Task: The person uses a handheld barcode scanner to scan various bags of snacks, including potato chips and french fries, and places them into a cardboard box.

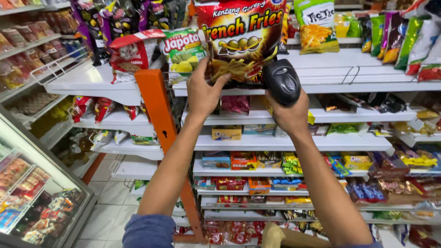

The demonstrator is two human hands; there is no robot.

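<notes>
**A:** On the top white shelf (321, 73) of a shop aisle, what are the two hands doing?

**B:** The left hand (204, 94) is raised and grips the lower edge of a large red and brown snack bag (241, 34), thumb in front and fingers behind. It seems to tilt the bag forward off the shelf so that its lower front faces the right hand. The right hand (291, 112) is closed around the handle of a black handheld scanner (281, 81), whose head sits just beside the bag's bottom corner, aimed upward at it.

**A:** Why so close?

**B:** My guess is that the scanner needs a near, square view of the bag's printed code.

**A:** What is around them?

**B:** A green and white snack bag (183, 53) stands to the left, touching the held one. An orange upright post (158, 119) divides the shelving. Lower shelves carry small boxes and packets.

**A:** What can't you make out?

**B:** The bag's top is cut off by the frame. The code itself is hidden, and the scanner's window faces away. A glass-fronted cabinet (41, 183) at lower left is only partly seen, its contents blurred.
</notes>
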